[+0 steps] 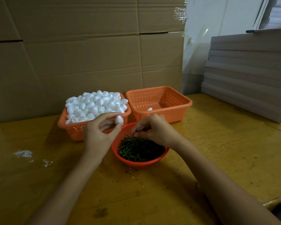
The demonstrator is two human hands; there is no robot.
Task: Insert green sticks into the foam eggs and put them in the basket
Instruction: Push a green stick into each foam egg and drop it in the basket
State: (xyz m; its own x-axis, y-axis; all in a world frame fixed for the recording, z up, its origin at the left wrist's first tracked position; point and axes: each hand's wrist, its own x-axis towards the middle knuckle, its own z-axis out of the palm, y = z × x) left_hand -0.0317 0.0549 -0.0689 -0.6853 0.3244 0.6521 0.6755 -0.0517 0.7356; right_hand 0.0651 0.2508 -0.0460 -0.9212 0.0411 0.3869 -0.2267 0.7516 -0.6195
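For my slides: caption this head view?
Left hand holds a foam egg while the right hand pinches a green stick above the red bowl of sticks.

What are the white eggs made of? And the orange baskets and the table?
The white eggs look like foam: matte, pure white, no shine. The orange baskets look like moulded plastic: smooth, with neat rows of small holes. The table seems to be wood, maybe plywood: yellow-brown with wavy grain lines, scuffed.
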